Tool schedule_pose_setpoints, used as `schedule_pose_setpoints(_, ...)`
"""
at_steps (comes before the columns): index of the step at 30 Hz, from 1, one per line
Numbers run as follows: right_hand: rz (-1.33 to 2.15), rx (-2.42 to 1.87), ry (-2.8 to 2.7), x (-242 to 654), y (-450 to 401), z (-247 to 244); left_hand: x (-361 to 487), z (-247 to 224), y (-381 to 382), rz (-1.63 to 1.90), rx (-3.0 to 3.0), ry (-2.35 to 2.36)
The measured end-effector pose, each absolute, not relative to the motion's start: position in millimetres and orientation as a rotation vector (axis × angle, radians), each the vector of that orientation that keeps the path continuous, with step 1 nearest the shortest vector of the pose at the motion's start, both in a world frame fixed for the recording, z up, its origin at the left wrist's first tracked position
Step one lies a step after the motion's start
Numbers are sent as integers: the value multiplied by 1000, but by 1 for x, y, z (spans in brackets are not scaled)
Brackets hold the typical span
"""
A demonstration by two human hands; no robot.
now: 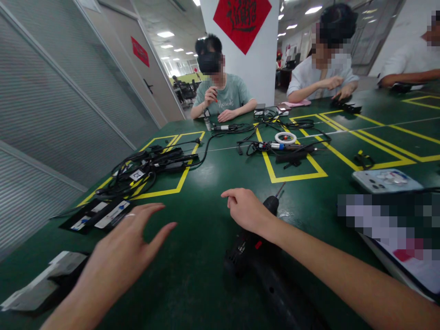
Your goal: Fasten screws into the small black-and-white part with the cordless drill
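My left hand (125, 245) is open above the left side of the green table (202, 238), thumb and fingers apart, with nothing between them. It partly covers a black box with white labels (112, 213). A crumpled white and black packet (48, 279) lies beside the left wrist. My right hand (245, 211) is held over a black power drill (240, 252), its index finger stretched to the left and the other fingers loosely bent. No object shows in it, and whether it touches the drill I cannot tell. The drill lies on its side, its thin bit (281, 189) pointing away.
A heap of black cables (147, 169) lies at the left. Within yellow tape (299, 178) are a screwdriver-like tool (275, 146) and a white ring (285, 138). A phone (387, 180) and a partly blurred device (388, 233) lie right. Several people (223, 87) sit opposite.
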State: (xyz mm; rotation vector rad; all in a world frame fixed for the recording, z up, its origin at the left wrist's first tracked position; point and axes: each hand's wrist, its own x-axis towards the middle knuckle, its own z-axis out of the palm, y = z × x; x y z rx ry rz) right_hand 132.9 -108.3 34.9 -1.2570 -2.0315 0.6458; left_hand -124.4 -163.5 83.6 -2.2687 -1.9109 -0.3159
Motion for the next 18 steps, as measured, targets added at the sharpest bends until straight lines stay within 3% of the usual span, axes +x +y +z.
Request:
schedule_pose_setpoints(3,727,-1258,-1966,135,-105,34,-42,77,-151,-352,-2536,-1604)
schedule_pose_setpoints(7,744,-1259,-1869,137,-102,35,8,62,-125,-380,-2752,-1481)
schedule_pose_setpoints(14,768,-1274,-1805,136,-101,33,8,59,-117,-468,-2778,-1555)
schedule_pose_setpoints(18,746,-1294,-1866,134,-106,33,-35,76,-118,-458,-2594,-1707)
